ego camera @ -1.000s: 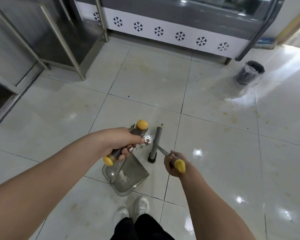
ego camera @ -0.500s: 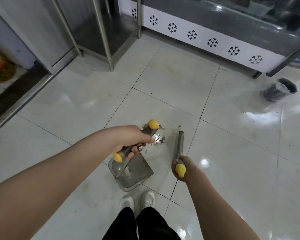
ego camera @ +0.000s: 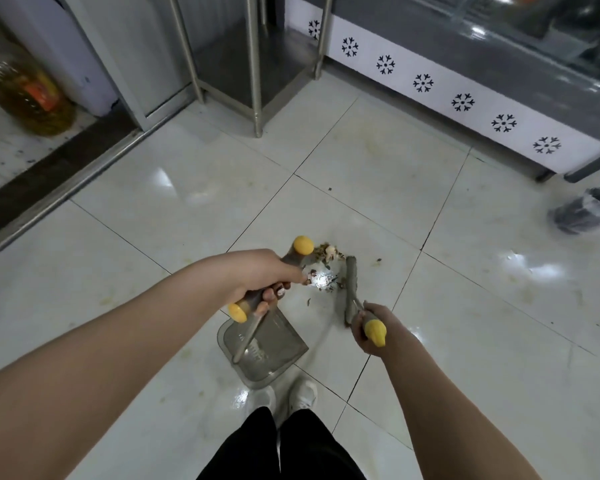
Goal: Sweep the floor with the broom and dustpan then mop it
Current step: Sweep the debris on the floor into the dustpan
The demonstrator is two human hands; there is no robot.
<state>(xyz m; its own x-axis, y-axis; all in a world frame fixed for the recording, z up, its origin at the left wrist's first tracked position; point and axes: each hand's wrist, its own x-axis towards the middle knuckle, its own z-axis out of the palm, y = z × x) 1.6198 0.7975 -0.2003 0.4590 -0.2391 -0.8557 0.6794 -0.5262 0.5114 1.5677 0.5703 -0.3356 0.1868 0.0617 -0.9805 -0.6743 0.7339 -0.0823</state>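
My left hand grips the grey crossbar handle with yellow ends of a long-handled dustpan, whose translucent grey pan rests on the white tiled floor just in front of my shoes. My right hand grips the yellow-tipped top of the broom handle. The grey broom head stands on the floor to the right of the pan. A small pile of brown debris lies on the tile between the two handles, beside the broom head.
A freezer with a white snowflake-patterned panel runs along the back right. Steel table legs stand at the back centre. A lined black bin sits at the right edge. A large bottle of yellow oil stands beyond a door threshold on the left.
The view has swung left, bringing the oil bottle and threshold into sight. The broom head has shifted slightly right of the debris pile; both hands keep their holds.
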